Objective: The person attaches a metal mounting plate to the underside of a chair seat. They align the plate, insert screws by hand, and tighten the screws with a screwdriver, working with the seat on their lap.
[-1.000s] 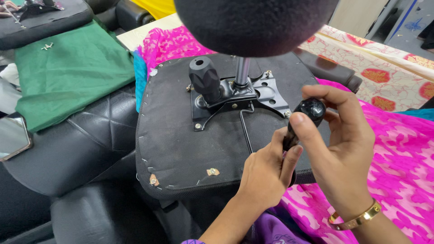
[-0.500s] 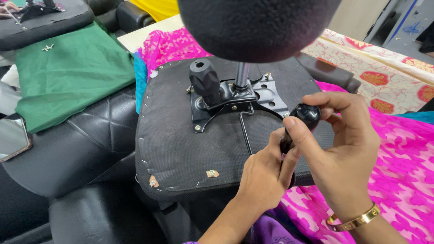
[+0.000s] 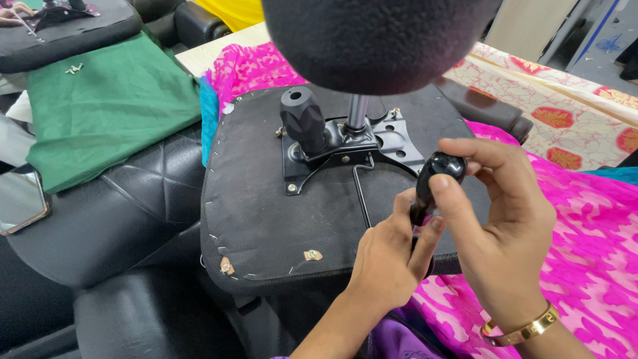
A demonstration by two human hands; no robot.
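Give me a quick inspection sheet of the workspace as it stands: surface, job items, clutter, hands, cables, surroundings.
Surface: upturned black seat pan, stapled fabric underside facing up, resting on black cushions and pink patterned cloth.
Job's things: black-handled tool upright at the seat's right edge; metal mounting plate with black knob and steel column.
Clutter: green cloth; phone at the left edge.
Grippers: left hand wraps the tool's lower part; right hand fingers pinch its rounded top.
Cables: nothing seen.
Surroundings: another seat pan far left; floral cloth at right.
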